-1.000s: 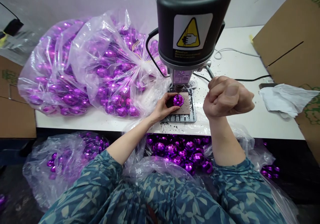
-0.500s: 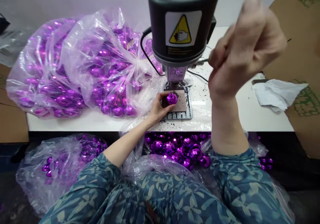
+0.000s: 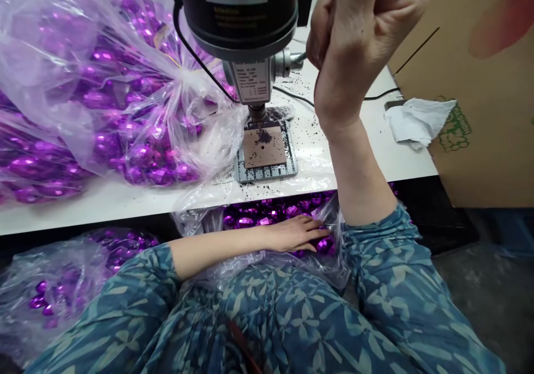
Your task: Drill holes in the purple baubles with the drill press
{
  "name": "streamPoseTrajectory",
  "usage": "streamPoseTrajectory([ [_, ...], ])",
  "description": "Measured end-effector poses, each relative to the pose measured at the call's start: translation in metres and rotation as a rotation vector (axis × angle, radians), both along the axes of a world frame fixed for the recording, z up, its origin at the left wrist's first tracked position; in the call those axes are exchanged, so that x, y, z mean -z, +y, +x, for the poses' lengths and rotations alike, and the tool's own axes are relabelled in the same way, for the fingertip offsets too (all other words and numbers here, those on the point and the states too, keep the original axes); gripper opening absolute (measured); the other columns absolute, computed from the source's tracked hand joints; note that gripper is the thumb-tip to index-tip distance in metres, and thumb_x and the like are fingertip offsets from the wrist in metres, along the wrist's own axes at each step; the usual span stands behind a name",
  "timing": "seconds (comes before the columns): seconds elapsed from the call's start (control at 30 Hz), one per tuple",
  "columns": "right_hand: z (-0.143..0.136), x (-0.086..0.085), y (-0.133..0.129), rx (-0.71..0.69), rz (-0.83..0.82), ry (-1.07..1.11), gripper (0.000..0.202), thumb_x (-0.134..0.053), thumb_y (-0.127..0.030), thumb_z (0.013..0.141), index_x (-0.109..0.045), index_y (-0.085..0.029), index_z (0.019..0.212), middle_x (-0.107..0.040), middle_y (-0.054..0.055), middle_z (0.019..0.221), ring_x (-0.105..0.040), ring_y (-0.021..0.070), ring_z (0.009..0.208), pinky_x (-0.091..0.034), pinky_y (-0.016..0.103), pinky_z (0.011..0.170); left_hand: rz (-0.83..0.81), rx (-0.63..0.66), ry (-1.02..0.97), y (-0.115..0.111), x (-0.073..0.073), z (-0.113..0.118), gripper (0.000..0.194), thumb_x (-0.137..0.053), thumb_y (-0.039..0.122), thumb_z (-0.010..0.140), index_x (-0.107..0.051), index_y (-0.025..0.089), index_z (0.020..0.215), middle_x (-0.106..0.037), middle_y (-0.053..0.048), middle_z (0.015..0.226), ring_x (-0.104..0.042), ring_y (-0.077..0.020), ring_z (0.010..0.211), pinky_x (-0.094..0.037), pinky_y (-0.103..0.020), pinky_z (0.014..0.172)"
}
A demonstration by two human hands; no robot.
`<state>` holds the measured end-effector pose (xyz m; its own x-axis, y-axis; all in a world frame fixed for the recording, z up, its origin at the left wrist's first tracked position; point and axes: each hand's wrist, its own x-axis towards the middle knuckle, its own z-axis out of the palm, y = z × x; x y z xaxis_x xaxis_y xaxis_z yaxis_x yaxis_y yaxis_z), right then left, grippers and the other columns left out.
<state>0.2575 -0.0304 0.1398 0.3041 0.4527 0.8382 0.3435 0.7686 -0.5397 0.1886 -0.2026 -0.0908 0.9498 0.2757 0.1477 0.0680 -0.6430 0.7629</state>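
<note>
Reaching down from the board (image 3: pixel 275 157), where we pinched a ball before, we now lay our left hand (image 3: pixel 297 234) open, fingers slightly spread, on the purple balls (image 3: pixel 266 218) in the plastic bag (image 3: pixel 246 260) below the counter (image 3: pixel 106 205). We keep our right hand (image 3: pixel 367 40) raised, closed around the drill's lever (image 3: pixel 297 60).

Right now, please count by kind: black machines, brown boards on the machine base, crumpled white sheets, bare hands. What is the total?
Black machine: 1
Brown board: 1
Crumpled white sheet: 1
Bare hands, left hand and right hand: 2
Total: 5
</note>
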Motion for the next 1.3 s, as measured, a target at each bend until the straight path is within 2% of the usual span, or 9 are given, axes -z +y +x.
streamPoseTrajectory([
  [0.2, -0.005, 0.002, -0.002, 0.013, 0.097, 0.074, 0.046, -0.029, -0.001, 0.100, -0.024, -0.028, 0.063, -0.028, -0.007, 0.046, -0.025, 0.0104, 0.039, -0.034, 0.027, 0.047, 0.129, -0.131, -0.174, 0.009, -0.016, -0.022, 0.031, -0.058, 0.030, 0.100, -0.066, 0.029, 0.130, -0.071, -0.012, 0.139, -0.062, -0.0298, 0.140, -0.050, -0.049, 0.123],
  [0.33, -0.004, 0.002, 0.003, -0.214, 0.330, 0.239, 0.051, -0.062, -0.026, 0.098, -0.033, -0.024, 0.056, -0.033, -0.008, 0.042, -0.025, 0.0065, 0.033, -0.020, 0.029, 0.042, 0.180, -0.682, -0.387, 0.061, -0.038, -0.077, 0.023, -0.047, 0.009, 0.091, -0.063, 0.025, 0.087, -0.078, -0.005, 0.100, -0.074, -0.0249, 0.109, -0.061, -0.048, 0.102],
  [0.47, -0.001, 0.003, 0.006, -0.254, 0.265, 0.267, 0.056, -0.068, -0.044, 0.093, -0.039, -0.019, 0.053, -0.036, -0.008, 0.041, -0.033, 0.0030, 0.034, -0.020, 0.025, 0.043, 0.220, -1.138, -0.203, 0.145, -0.047, -0.143, 0.021, -0.048, 0.006, 0.081, -0.061, 0.023, 0.083, -0.072, -0.004, 0.084, -0.069, -0.0226, 0.082, -0.061, -0.044, 0.086],
  [0.6, 0.003, 0.004, 0.007, -0.249, 0.283, 0.265, 0.061, -0.070, -0.044, 0.094, -0.037, -0.019, 0.049, -0.032, -0.008, 0.037, -0.032, 0.0035, 0.031, -0.016, 0.027, 0.039, 0.334, -1.216, 0.168, 0.214, -0.046, -0.181, 0.028, -0.053, -0.001, 0.075, -0.068, 0.018, 0.089, -0.074, -0.015, 0.104, -0.067, -0.0369, 0.117, -0.049, -0.058, 0.109],
  [0.73, 0.004, 0.006, 0.008, -0.273, 0.275, 0.275, 0.063, -0.072, -0.050, 0.091, -0.039, -0.020, 0.048, -0.032, -0.008, 0.037, -0.029, 0.0035, 0.031, -0.016, 0.029, 0.038, 0.450, -1.265, 0.404, 0.244, -0.040, -0.198, 0.026, -0.059, -0.001, 0.075, -0.073, 0.012, 0.092, -0.070, -0.022, 0.128, -0.041, -0.0494, 0.149, -0.020, -0.074, 0.123],
  [0.93, 0.002, 0.006, 0.007, -0.275, 0.310, 0.278, 0.072, -0.075, -0.052, 0.087, -0.027, -0.019, 0.045, -0.028, -0.007, 0.037, -0.028, 0.0031, 0.030, -0.013, 0.030, 0.039, 0.504, -1.102, 0.561, 0.240, -0.047, -0.219, 0.018, -0.064, 0.004, 0.077, -0.075, 0.010, 0.091, -0.073, -0.023, 0.111, -0.048, -0.0524, 0.140, -0.017, -0.078, 0.121],
  [1.07, -0.002, 0.004, 0.004, -0.252, 0.303, 0.300, 0.070, -0.076, -0.054, 0.084, -0.028, -0.019, 0.046, -0.028, -0.008, 0.038, -0.030, 0.0031, 0.031, -0.014, 0.029, 0.037, 0.405, -1.045, 0.217, 0.208, -0.073, -0.208, 0.038, -0.076, 0.022, 0.085, -0.071, 0.017, 0.123, -0.068, -0.018, 0.124, -0.057, -0.0421, 0.130, -0.037, -0.067, 0.119],
  [1.17, -0.001, 0.005, 0.001, -0.242, 0.260, 0.314, 0.064, -0.073, -0.051, 0.086, -0.032, -0.019, 0.048, -0.030, -0.009, 0.039, -0.033, 0.0018, 0.032, -0.017, 0.027, 0.038, 0.015, -1.026, -0.215, 0.174, -0.085, -0.185, 0.048, -0.067, 0.047, 0.098, -0.059, 0.027, 0.142, -0.067, -0.012, 0.126, -0.069, -0.0259, 0.107, -0.059, -0.046, 0.099],
  [1.3, 0.003, 0.009, -0.001, -0.253, 0.217, 0.239, 0.057, -0.061, -0.041, 0.095, -0.036, -0.016, 0.051, -0.036, -0.010, 0.043, -0.040, -0.0027, 0.038, -0.027, 0.018, 0.044, -0.525, -0.878, -0.480, 0.141, -0.075, -0.151, 0.065, -0.074, 0.055, 0.092, -0.051, 0.029, 0.147, -0.068, -0.009, 0.123, -0.072, -0.0163, 0.085, -0.062, -0.032, 0.076],
])
